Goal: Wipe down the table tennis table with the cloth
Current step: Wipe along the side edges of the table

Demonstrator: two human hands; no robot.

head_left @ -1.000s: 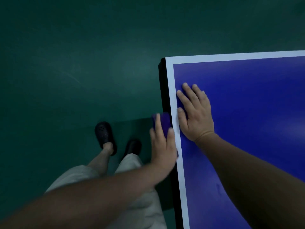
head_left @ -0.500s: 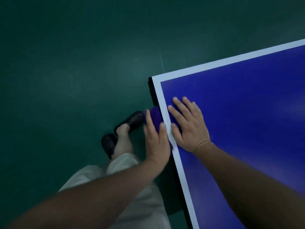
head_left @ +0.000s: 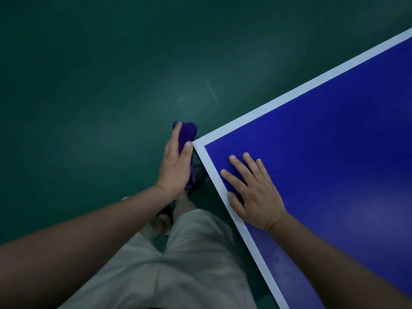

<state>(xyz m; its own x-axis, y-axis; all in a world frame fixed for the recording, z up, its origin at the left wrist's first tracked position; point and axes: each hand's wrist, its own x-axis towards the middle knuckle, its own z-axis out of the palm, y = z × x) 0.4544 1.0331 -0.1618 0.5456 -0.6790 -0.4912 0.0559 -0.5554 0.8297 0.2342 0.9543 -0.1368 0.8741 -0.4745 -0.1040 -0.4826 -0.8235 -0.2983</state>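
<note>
The purple cloth (head_left: pixel 187 132) is bunched into a roll and sits in the left hand (head_left: pixel 175 168), just off the left corner of the table tennis table (head_left: pixel 334 141). It is beside the table's edge rather than on the playing surface. Whether it actually touches the edge cannot be told. The left hand grips the cloth with the thumb on the side nearest the table and the fingers wrapped round the far side, and the cloth's top sticks out beyond the fingertips.

The right hand (head_left: pixel 256 197) lies palm down on the blue top just inside that corner. Its fingers are straight and slightly spread, holding nothing, and its thumb rests by the white border line (head_left: pixel 278 103) that runs along both visible edges.

Below the hands are the person's light-coloured shorts (head_left: pixel 178 264). A dark shoe (head_left: pixel 199 175) shows under the left hand, close to the table's edge. Everything stands on a dark green floor (head_left: pixel 89 85), which bears a pale scuff mark (head_left: pixel 211 91) further off, beyond the cloth.
</note>
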